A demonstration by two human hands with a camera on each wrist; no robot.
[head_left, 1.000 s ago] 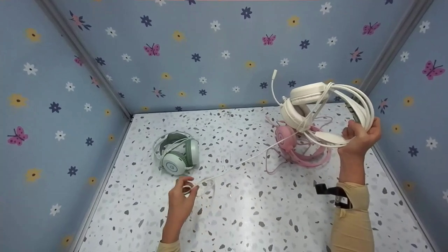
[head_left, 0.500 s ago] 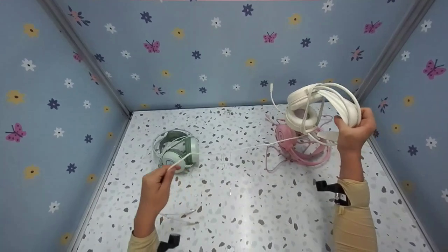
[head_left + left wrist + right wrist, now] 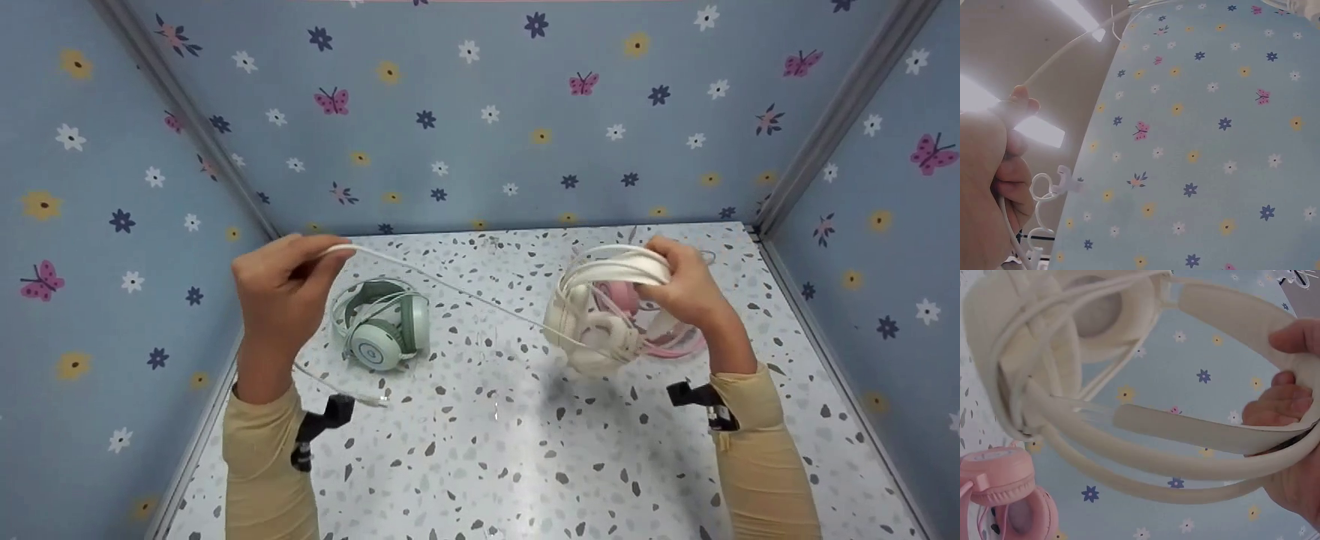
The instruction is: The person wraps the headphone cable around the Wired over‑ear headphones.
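Since half a second ago, the left hand [image 3: 281, 285] is rising toward eleven o'clock, while the right hand [image 3: 690, 281] is shifting toward nine and the white headset [image 3: 592, 361] is swinging down toward seven. The white cable [image 3: 442, 283] is running almost straight between the hands, so the person seems to be drawing it out while loops are still wrapping the headset.

The left hand's fingers are pinching the cable between thumb and fingertips, and its loose tail is trailing below, with the plug [image 3: 375, 400] showing at five o'clock from that hand. The right hand's fingers are curling around the headband, the ear cups hanging at eight o'clock from them.

In the head view the white headset is partly covering the pink headset [image 3: 619, 295]; the right wrist view is showing the pink one apart, at seven o'clock. The green headset [image 3: 377, 349] is resting on the bench [image 3: 495, 457], four o'clock from the left hand.
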